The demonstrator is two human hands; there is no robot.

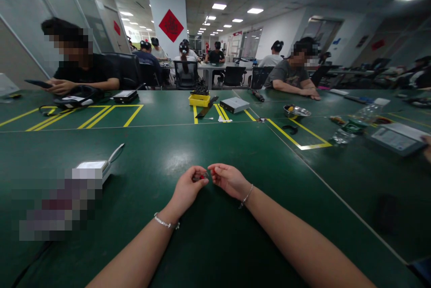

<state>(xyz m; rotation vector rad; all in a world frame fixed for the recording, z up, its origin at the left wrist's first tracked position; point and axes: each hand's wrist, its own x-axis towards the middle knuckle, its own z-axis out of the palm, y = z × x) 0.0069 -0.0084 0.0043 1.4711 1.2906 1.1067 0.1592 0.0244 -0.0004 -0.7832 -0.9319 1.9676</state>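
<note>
Above the green table (141, 189), my left hand (188, 187) is closed in a pinch on a small red-and-silver thing (203, 176), too small to name. Just to its right, my right hand (231, 181) has its fingers curled and pressed together. A bit of red shows between those fingertips, but I cannot make out what it belongs to. The fingertips of both hands are close to each other, pointing inward. Each wrist wears a bracelet.
A partly blurred-out device with a cable (90, 166) lies at left. Farther back are a yellow bin (198, 100), a grey box (235, 105), a metal bowl (296, 110) and a plastic bottle (357, 124). People sit across the table at both sides.
</note>
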